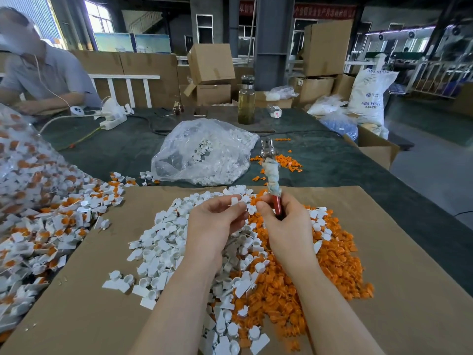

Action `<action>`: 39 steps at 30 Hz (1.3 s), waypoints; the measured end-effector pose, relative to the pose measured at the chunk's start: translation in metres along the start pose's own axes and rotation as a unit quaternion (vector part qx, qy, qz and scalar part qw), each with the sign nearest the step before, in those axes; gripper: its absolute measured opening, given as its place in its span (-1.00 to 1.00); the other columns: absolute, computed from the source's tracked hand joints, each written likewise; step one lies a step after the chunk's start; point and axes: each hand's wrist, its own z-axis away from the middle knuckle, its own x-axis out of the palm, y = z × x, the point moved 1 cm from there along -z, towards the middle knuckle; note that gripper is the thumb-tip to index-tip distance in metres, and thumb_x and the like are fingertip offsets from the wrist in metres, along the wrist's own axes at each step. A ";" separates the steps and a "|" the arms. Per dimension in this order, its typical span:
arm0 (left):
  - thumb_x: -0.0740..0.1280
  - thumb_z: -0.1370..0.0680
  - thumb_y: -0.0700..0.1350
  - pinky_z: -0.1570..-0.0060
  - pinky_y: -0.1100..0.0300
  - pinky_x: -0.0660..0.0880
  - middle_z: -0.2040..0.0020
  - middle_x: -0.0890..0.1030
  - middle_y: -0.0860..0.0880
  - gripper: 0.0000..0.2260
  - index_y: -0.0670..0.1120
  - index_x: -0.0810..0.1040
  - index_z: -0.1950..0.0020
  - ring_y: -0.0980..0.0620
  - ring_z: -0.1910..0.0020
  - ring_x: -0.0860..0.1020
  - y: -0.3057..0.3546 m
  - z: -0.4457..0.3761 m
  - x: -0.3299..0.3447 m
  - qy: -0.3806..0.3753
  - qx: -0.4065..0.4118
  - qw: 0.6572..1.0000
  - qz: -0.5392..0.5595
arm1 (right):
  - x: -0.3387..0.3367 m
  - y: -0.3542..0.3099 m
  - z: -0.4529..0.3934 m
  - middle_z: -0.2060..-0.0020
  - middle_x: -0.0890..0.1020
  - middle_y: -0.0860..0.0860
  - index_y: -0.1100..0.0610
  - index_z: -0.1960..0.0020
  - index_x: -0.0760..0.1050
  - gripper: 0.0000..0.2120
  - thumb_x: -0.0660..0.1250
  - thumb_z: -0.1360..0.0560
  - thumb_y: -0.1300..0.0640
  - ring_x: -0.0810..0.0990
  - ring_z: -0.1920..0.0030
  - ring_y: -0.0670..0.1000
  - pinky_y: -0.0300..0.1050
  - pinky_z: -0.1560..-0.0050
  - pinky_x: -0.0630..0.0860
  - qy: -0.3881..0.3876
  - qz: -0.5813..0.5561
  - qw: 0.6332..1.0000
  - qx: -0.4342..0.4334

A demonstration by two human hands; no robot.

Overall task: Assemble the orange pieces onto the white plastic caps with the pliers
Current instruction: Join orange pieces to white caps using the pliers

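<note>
My left hand point(217, 221) pinches a small white plastic cap point(235, 201) between thumb and fingertips, above the heaps. My right hand point(284, 219) grips the pliers point(271, 175) by their red handle, the cloth-wrapped shaft and metal jaws pointing up and away. Its fingertips also pinch a small orange piece point(256, 200) right beside the cap. Under both hands, on the brown cardboard sheet point(399, 265), lie a pile of white caps point(163, 242) on the left and a pile of orange pieces point(332, 267) on the right.
A heap of assembled white-and-orange caps point(43, 221) spreads at the left, beside a clear bag of them point(20, 160). A clear bag of white caps point(204, 155) lies behind the cardboard, loose orange pieces point(286, 162) right of it. A bottle point(246, 101), a power strip point(112, 121) and another seated person point(43, 75) are farther back.
</note>
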 end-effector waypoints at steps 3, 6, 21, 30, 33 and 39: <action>0.50 -0.46 -0.28 0.29 0.28 0.62 0.22 0.72 -0.15 -0.88 -0.14 0.65 0.05 -0.01 0.26 0.71 0.001 0.001 0.002 0.005 -0.005 1.000 -0.001 | 0.000 0.000 0.000 0.29 0.61 -0.13 -0.13 0.14 0.51 -0.86 0.40 -0.54 0.06 0.56 0.23 -0.18 -0.37 0.26 0.47 0.002 0.021 1.000 -0.013; 0.48 -0.47 -0.30 0.32 0.29 0.60 0.27 0.71 -0.15 -0.90 -0.15 0.64 0.07 0.01 0.30 0.70 0.002 0.002 0.005 0.001 -0.001 1.000 -0.007 | 0.002 0.000 0.000 0.29 0.60 -0.25 -0.13 0.13 0.49 -0.87 0.40 -0.54 0.06 0.54 0.26 -0.23 -0.40 0.26 0.44 0.001 0.039 0.999 -0.026; 0.57 -0.37 -0.24 0.30 0.30 0.59 0.35 0.69 -0.04 -0.89 -0.07 0.69 0.22 0.05 0.35 0.68 0.004 0.007 0.011 0.000 0.084 0.992 -0.095 | 0.004 0.004 0.004 0.38 0.52 -0.16 -0.05 0.06 0.51 -0.95 0.37 -0.55 0.02 0.51 0.29 -0.24 -0.35 0.37 0.32 0.052 0.097 0.993 -0.031; 0.56 -0.40 -0.17 0.16 0.19 0.62 0.32 0.70 0.10 -0.81 0.12 0.67 0.27 0.12 0.28 0.68 0.000 0.008 0.013 0.010 0.150 0.976 -0.159 | 0.005 0.003 0.001 0.33 0.56 -0.13 0.02 0.04 0.54 -0.90 0.35 -0.55 0.00 0.51 0.32 -0.16 -0.25 0.32 0.35 0.044 0.108 0.993 0.001; 0.55 -0.40 -0.17 0.23 0.31 0.58 0.32 0.69 0.14 -0.81 0.13 0.67 0.27 0.17 0.29 0.67 -0.001 0.008 0.011 0.013 0.164 0.972 -0.170 | 0.004 0.002 0.001 0.34 0.55 -0.14 0.01 0.05 0.55 -0.92 0.35 -0.56 0.01 0.50 0.34 -0.18 -0.30 0.34 0.32 0.036 0.113 0.993 0.002; 0.54 -0.40 -0.17 0.33 0.45 0.49 0.33 0.68 0.18 -0.81 0.12 0.66 0.29 0.22 0.31 0.64 -0.003 0.006 0.011 0.031 0.175 0.966 -0.186 | 0.004 -0.002 0.002 0.39 0.53 -0.12 -0.08 0.17 0.49 -0.85 0.36 -0.55 0.08 0.51 0.33 -0.22 -0.34 0.39 0.38 0.017 0.094 0.995 0.000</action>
